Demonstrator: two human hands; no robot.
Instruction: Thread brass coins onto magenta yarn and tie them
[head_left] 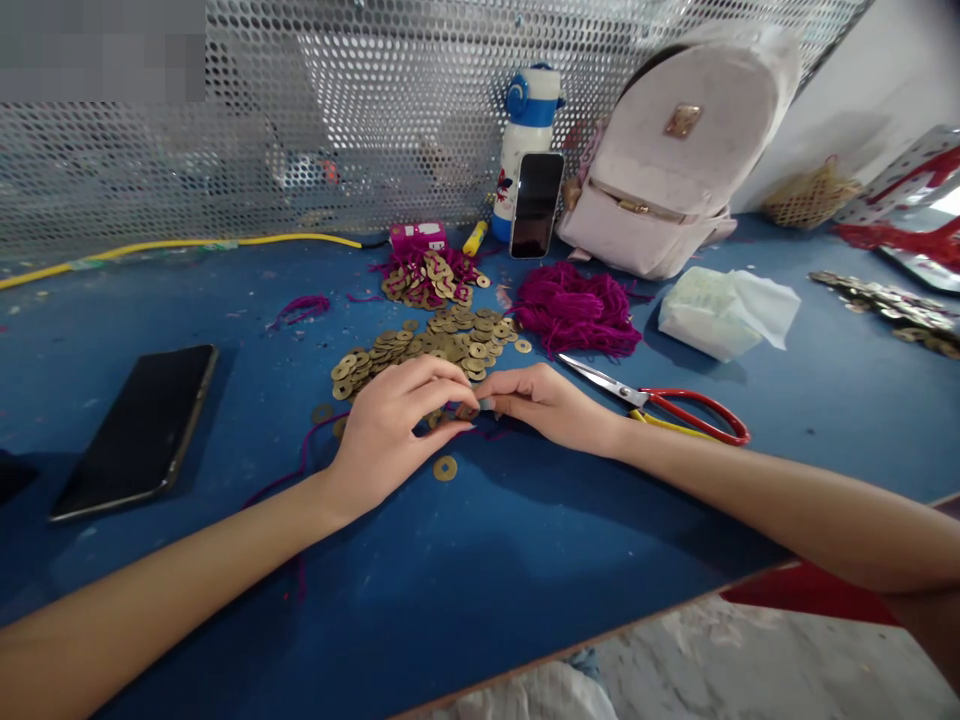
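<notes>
My left hand (pixel 397 425) is curled in a pinch around a brass coin (pixel 468 411) with a square hole, at its fingertips. My right hand (pixel 551 405) meets it there, thumb and forefinger pressed together; what lies between them is too small to make out. A purple cord (pixel 304 450) runs from under my left wrist up toward the fingers. Just behind my hands spreads a heap of brass coins (pixel 442 340). One loose coin (pixel 445 468) lies flat on the blue table (pixel 525 580) in front of them.
Red-handled scissors (pixel 694 410) lie beside my right forearm. Behind are a purple yarn bundle (pixel 577 308), strung coins (pixel 431 280), a propped phone (pixel 536 205), a bottle (pixel 529 130), a backpack (pixel 675 160) and a tissue pack (pixel 712 310). Another phone (pixel 139 430) lies at left.
</notes>
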